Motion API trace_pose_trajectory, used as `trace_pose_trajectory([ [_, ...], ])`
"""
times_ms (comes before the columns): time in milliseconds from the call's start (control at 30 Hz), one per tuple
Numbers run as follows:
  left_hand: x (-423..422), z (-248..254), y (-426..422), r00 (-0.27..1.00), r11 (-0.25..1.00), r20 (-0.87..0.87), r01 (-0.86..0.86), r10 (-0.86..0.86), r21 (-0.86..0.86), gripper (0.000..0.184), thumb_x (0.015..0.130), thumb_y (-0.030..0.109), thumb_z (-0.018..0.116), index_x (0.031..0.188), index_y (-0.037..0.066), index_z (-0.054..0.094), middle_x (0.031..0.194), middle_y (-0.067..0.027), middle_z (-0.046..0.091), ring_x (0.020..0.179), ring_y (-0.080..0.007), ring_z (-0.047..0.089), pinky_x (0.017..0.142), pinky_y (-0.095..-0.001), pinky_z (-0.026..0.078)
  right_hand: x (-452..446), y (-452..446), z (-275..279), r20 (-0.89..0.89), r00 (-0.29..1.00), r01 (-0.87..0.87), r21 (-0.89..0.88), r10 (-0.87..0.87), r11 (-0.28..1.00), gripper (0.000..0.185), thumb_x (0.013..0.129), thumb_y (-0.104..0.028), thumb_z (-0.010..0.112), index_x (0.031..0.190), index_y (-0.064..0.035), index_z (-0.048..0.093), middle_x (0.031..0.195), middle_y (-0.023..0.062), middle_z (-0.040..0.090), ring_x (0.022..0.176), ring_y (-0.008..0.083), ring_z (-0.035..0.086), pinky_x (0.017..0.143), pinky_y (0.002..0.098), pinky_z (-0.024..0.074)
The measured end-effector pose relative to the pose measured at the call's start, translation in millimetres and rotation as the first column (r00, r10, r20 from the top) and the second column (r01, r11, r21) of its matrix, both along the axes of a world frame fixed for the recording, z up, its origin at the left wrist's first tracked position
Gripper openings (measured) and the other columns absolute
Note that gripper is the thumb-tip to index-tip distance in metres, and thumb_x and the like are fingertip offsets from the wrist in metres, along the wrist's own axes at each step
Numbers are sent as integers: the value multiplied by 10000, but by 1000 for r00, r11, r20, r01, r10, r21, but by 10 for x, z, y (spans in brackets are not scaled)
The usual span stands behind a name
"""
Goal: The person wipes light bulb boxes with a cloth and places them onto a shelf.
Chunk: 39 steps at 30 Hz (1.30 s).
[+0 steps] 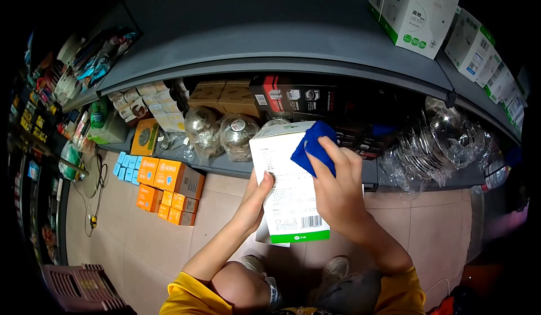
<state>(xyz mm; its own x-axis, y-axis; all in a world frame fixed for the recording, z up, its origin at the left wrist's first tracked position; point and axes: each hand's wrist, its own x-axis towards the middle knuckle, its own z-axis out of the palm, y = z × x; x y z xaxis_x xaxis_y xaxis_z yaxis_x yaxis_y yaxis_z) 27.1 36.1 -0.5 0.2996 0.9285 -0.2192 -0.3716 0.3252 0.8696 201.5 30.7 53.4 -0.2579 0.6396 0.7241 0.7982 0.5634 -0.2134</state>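
A white cardboard box (290,194) with a green bottom band, printed text and a barcode is held up in front of me, slightly tilted. My left hand (255,201) grips its left edge, thumb on the near face and the other fingers hidden behind. A folded blue cloth (315,148) lies against the box's upper right corner. My right hand (340,188) pinches that cloth and presses it on the box. Below the box, part of another white item (264,236) shows; what it is I cannot tell.
Orange boxes (169,182) and small blue boxes (127,167) stand on the tiled floor at left. The lower shelf holds bagged metal bowls (238,137), cartons and plastic-wrapped metal pieces (422,154). More white-and-green boxes (420,16) stand on the upper shelf (236,33). A stool (84,287) is at lower left.
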Motion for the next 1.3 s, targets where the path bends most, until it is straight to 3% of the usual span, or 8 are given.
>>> trace_pose_trajectory([
  [433, -63, -52, 69, 982, 987, 108, -158, 155, 13, 621, 909, 415, 459, 1365, 74, 211, 1301, -104, 377, 1181, -181, 383, 973, -316, 334, -86, -84, -143, 180, 916, -342, -114, 358, 933, 306, 663, -49, 565, 961, 6, 611, 1223, 101, 489, 983, 259, 439, 850, 389, 348],
  [633, -201, 29, 123, 947, 951, 106, -308, 302, 39, 652, 898, 478, 435, 1356, 65, 223, 1313, -120, 369, 1190, -216, 385, 972, -336, 343, -144, -153, -225, 267, 817, -469, -206, 511, 859, 228, 774, -123, 553, 953, -18, 647, 1235, 81, 486, 1010, 233, 458, 873, 341, 352],
  [800, -249, 169, 152, 883, 882, 90, -466, 460, 65, 660, 874, 545, 418, 1286, 33, 368, 1218, -126, 497, 1096, -213, 508, 907, -327, 428, -210, -195, -256, 136, 761, -568, -333, 634, 753, 300, 672, -32, 587, 969, -10, 623, 1218, 67, 496, 966, 225, 464, 842, 334, 364],
  [900, -358, 169, 169, 870, 876, 161, -479, 466, 55, 618, 904, 488, 403, 1300, 22, 322, 1224, -143, 478, 1105, -220, 503, 905, -331, 436, -205, -210, -286, 7, 734, -618, -406, 679, 673, 319, 666, -13, 581, 982, -3, 621, 1183, 83, 508, 952, 221, 468, 824, 311, 370],
  [1033, -449, 209, 163, 851, 863, 184, -505, 492, 30, 601, 910, 473, 401, 1299, 20, 332, 1231, -142, 481, 1111, -225, 503, 908, -334, 436, -203, -187, -287, -326, 668, -736, -419, 669, 531, 346, 688, 38, 572, 1026, -21, 618, 1162, 115, 506, 923, 245, 490, 820, 337, 400],
  [1100, -463, 202, 147, 850, 860, 179, -509, 495, 33, 586, 914, 448, 412, 1302, 17, 327, 1235, -144, 478, 1114, -232, 503, 910, -340, 438, -192, -156, -212, -448, 635, -772, -356, 629, 526, 363, 697, 56, 568, 1047, -30, 614, 1149, 124, 507, 914, 257, 496, 819, 348, 411],
  [1200, -434, 181, 128, 864, 872, 128, -490, 486, -3, 608, 892, 490, 428, 1283, 28, 368, 1190, -144, 524, 1054, -243, 551, 883, -353, 463, -142, -97, -17, -386, 809, -561, -281, 443, 779, 424, 736, 63, 519, 1145, -43, 558, 1109, 156, 485, 973, 300, 485, 840, 376, 416],
  [1300, -370, 199, 78, 922, 921, 67, -385, 381, 55, 599, 901, 476, 417, 1296, 31, 348, 1220, -147, 501, 1070, -251, 541, 898, -360, 455, -77, 109, 119, -386, 853, -435, -156, 350, 887, 418, 756, 48, 518, 1163, -39, 547, 1100, 175, 487, 936, 306, 501, 814, 373, 431],
])
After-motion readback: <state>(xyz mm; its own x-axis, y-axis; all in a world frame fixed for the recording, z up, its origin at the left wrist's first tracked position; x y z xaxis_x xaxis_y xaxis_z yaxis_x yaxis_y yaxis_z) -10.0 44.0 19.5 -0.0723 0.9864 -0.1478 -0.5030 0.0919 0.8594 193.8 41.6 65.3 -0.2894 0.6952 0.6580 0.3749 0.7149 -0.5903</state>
